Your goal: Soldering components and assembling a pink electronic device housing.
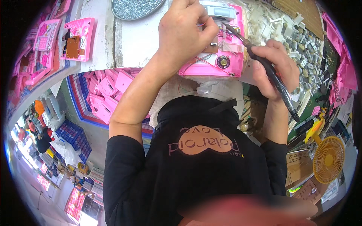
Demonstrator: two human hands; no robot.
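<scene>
An open pink plastic toy housing (226, 62) lies on the white workbench (137, 41), showing wires, a small round speaker and a brown circuit board. My left hand (184, 32) rests on the housing's upper left and pinches something small at the board. My right hand (273, 66) grips a black soldering iron (264, 64) like a pen; its tip points up-left at the wiring near the grey part at the housing's top.
A round tray of small metal screws (135, 7) sits at the bench's far edge. Another pink housing (79, 39) lies to the left. A blue crate of pink parts (107, 94) stands below the bench. White plastic parts (298, 34) are heaped at right, near a yellow fan (329, 159).
</scene>
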